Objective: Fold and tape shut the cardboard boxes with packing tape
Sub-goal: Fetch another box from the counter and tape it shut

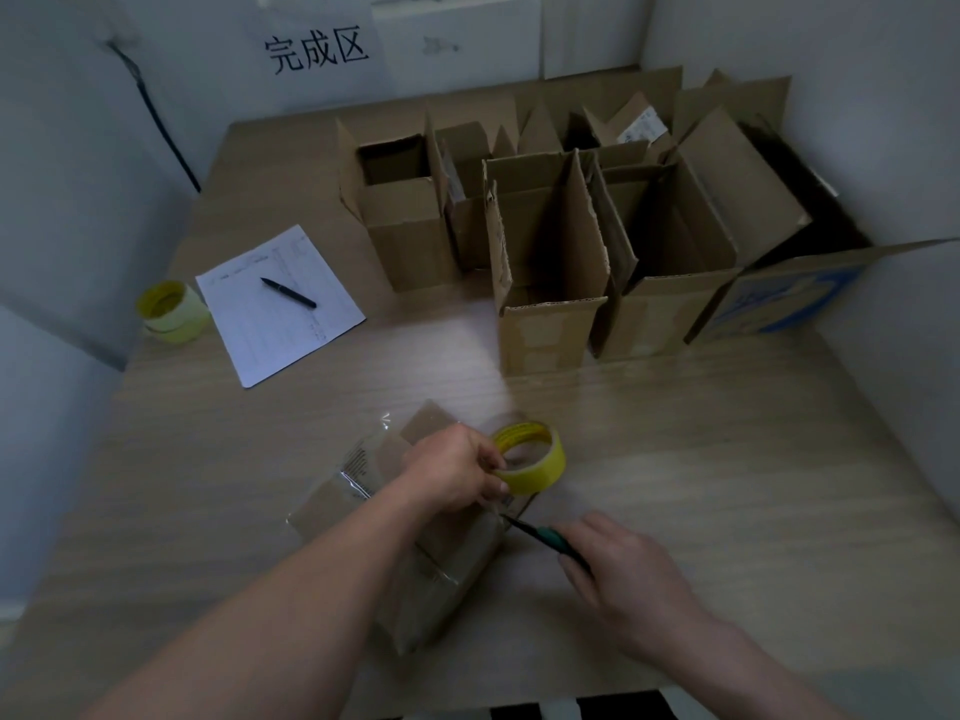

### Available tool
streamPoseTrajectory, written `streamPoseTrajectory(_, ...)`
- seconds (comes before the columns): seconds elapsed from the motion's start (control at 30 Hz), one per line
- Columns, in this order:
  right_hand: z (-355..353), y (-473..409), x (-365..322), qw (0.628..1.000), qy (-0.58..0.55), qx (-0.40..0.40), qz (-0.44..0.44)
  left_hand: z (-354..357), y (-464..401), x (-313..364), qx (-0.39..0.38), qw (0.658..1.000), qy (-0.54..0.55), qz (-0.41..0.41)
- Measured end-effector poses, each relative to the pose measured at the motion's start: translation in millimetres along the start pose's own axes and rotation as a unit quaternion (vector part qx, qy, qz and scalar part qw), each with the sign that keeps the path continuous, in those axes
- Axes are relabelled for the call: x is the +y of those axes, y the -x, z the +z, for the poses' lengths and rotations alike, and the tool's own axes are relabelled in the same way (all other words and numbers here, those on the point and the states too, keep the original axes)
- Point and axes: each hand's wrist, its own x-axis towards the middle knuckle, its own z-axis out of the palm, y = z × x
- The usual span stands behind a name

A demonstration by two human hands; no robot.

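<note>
Under both hands, near the table's front edge: one small closed brown cardboard box (441, 574), flaps folded down, glossy clear tape already visible across its top and left end. Left hand (457, 472) resting over the box's far end, fingers curled through and around a yellow-cored roll of clear packing tape (532, 462), gripping it just above the box's right corner. Between roll and box, apparently a short strip of tape drawn taut, though too faint to confirm. Right hand (623, 569) just right of the box, fingers clenched around the green handle of a dark-bladed cutting tool (540, 537), blade tip pointing left toward the spot beneath the roll. Whether scissors or a knife: cannot tell.

Judged stage: taping of this box close to its end, the strip about to be cut free from the roll. Still to do on it, probably: sever the tape and smooth the loose end down.

Well beyond the left hand, at the back of the pale wood-grain table (753, 485): a cluster of open brown cardboard boxes (550, 252), flaps standing upright, none sealed on top, plus a larger open carton with blue print (789, 298) at far right. So most of the job remains, as far as visible.

Far left of the left hand: a second roll of yellowish tape (171, 311) at the table's edge, a printed white sheet of paper (280, 304) and a black pen (288, 292) lying on it. On the back wall, a white sign with black characters (317, 52).
</note>
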Motion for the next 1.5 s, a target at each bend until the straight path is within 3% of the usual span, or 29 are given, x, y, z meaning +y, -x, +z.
streamPoseTrajectory(0.37, 1, -9, -5, 0.998, 0.065, -0.014, 0.008, 2, 2, 0, 0.007, 1.000, -0.010, 0.014)
streamPoseTrajectory(0.7, -13, -1, -8, 0.999, 0.006, -0.029, 0.025, 2, 3, 0, 0.015, 1.000, -0.017, 0.005)
streamPoseTrajectory(0.9, 1, -10, -11, 0.991, 0.091, -0.064, 0.079, 4, 3, -1, 0.025, 1.000, -0.002, -0.002)
streamPoseTrajectory(1.07, 7, -3, 28, 0.985, 0.120, -0.015, 0.125, 6, 2, -3, 0.034, 0.999, 0.001, 0.001)
streamPoseTrajectory(1.17, 5, 0, 56, 0.978, 0.162, -0.025, 0.131, 6, 2, -3, 0.042, 0.999, 0.000, 0.005)
streamPoseTrajectory(1.27, -1, -5, 55, 0.988, 0.124, 0.048, 0.075, 7, 1, -4, 0.048, 0.999, -0.002, 0.008)
streamPoseTrajectory(1.37, -10, -29, 26, 0.978, 0.067, 0.181, -0.074, 8, 1, -4, 0.051, 0.999, -0.010, 0.012)
streamPoseTrajectory(1.43, -15, -53, 4, 0.974, 0.091, 0.152, -0.140, 8, 1, -5, 0.055, 0.998, -0.016, 0.019)
streamPoseTrajectory(1.5, -14, -76, -9, 0.976, 0.129, 0.085, -0.150, 9, 3, -6, 0.070, 0.997, -0.022, 0.022)
